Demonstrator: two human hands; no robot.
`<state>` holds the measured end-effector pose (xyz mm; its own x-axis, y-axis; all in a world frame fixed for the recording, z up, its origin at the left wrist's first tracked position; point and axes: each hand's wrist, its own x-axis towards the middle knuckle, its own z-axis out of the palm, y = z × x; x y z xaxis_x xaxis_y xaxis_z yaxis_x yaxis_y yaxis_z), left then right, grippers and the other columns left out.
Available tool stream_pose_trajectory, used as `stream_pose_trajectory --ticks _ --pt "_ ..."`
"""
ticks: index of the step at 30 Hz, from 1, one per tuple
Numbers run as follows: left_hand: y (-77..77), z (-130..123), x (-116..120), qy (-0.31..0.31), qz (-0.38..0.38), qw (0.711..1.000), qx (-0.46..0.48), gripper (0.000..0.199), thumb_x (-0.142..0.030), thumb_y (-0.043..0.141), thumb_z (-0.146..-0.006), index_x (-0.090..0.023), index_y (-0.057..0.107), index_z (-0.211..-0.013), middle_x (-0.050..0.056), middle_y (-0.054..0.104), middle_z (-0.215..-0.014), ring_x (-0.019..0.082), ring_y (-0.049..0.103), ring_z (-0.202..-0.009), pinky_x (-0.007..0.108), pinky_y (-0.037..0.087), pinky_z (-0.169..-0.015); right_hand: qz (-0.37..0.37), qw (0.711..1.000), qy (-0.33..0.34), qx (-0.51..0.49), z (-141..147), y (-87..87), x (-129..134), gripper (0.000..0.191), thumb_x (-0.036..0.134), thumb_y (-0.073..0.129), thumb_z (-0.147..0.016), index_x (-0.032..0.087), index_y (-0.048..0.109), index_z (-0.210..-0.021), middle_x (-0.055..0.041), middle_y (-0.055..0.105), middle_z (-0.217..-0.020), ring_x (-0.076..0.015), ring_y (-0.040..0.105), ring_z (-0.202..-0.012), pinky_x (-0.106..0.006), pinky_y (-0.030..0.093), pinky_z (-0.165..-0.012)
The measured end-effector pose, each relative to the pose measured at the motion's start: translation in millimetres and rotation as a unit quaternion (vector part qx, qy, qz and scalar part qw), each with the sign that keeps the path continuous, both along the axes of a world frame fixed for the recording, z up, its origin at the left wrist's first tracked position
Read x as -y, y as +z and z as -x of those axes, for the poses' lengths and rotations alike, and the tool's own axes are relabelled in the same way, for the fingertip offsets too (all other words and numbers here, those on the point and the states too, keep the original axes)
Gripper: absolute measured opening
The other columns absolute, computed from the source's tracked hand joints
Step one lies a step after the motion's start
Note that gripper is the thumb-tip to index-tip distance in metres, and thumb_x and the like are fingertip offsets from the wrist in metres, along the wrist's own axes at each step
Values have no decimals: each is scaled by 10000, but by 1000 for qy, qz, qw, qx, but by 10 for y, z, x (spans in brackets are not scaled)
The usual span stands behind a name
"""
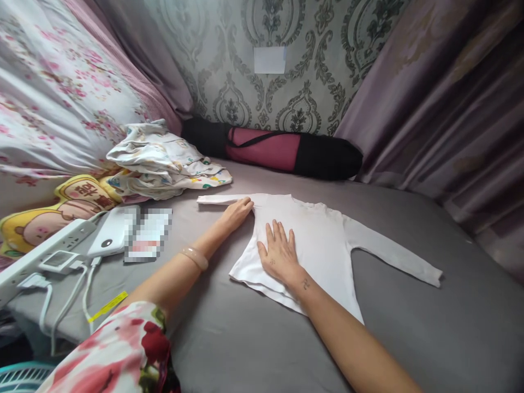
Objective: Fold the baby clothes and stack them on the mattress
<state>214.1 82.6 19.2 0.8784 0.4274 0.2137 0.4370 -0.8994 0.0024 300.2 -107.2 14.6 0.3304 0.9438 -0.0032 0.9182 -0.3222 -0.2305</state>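
Note:
A white long-sleeved shirt (319, 251) lies spread on the grey bed sheet, its neckline toward the wall and one sleeve out to each side. My left hand (238, 213) pinches the shirt where the left sleeve joins the body, fingers closed on the cloth. My right hand (280, 251) rests flat on the front of the shirt, fingers spread, palm down. Part of the lower hem is hidden under my right forearm.
Left of the shirt are a pixelated card (149, 234), a white power bank (114, 232), a power strip (76, 234) with cables, and a yellow cartoon pillow (35, 226). Behind lie crumpled printed cloth (164, 158) and a long black-and-pink bag (266, 148) against the wall.

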Motion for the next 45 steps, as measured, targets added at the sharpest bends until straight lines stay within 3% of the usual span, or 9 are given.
stream_pose_trajectory --ticks 11,19,22,25,27,29,35,42,45 --pt "-213 45 -150 -16 79 990 112 329 -94 315 -908 -175 580 -1084 108 572 -1178 186 535 -1100 318 441 -962 11 968 246 -54 149 177 104 602 420 286 -988 101 284 -1499 -136 141 -1591 -238 63 -1472 -471 -5 -1183" --pt "-117 147 -115 -10 100 990 97 427 -84 342 -864 -169 502 -1251 129 455 -1381 209 539 -1150 329 437 -969 51 850 442 -283 475 615 461 540 315 350 -977 180 306 -1498 -64 227 -1583 -150 181 -1451 -322 156 -1179" --pt "-36 323 -7 48 123 983 127 444 -149 412 -850 -162 474 -1290 156 383 -1425 193 604 -992 338 473 -891 -7 873 336 -353 309 725 721 457 288 378 -955 195 481 -1391 -53 454 -1470 -149 405 -1344 -283 329 -1088" --pt "87 555 176 105 157 967 168 329 -265 446 -856 -159 574 -1139 128 546 -1222 165 601 -837 306 481 -793 -83 933 54 -345 -150 669 1050 342 353 387 -940 200 671 -1054 -61 701 -1080 -168 636 -986 -262 485 -812" --pt "175 700 331 134 203 958 149 273 -357 464 -849 -170 633 -953 77 640 -958 166 581 -771 285 463 -738 -112 944 -114 -288 -509 580 1317 330 394 407 -916 193 668 -901 -51 704 -841 -165 642 -753 -260 472 -685" --pt "252 805 504 156 272 945 89 309 -434 476 -830 -176 647 -824 41 641 -749 168 565 -698 270 431 -665 -86 953 -214 -195 -791 500 1594 357 456 433 -892 201 635 -745 -33 649 -669 -165 587 -616 -260 407 -569" --pt "380 818 990 175 345 922 -24 426 -570 479 -765 -179 644 -728 24 620 -609 171 540 -601 254 351 -550 47 950 -285 -119 -803 416 2027 357 496 479 -847 222 582 -643 1 573 -555 -150 518 -530 -254 300 -506" --pt "346 734 1218 164 291 939 -80 401 -579 421 -801 -208 505 -672 7 553 -593 162 499 -576 255 322 -547 32 961 -257 -95 -501 423 1973 176 346 488 -860 218 544 -753 -15 641 -828 -145 553 -699 -243 305 -595" --pt "298 752 1271 167 264 949 -50 331 -530 398 -836 -226 438 -710 3 551 -622 166 500 -596 252 328 -553 23 954 -279 -106 -471 433 1969 158 334 455 -877 227 536 -793 -5 618 -757 -150 543 -662 -246 299 -583"
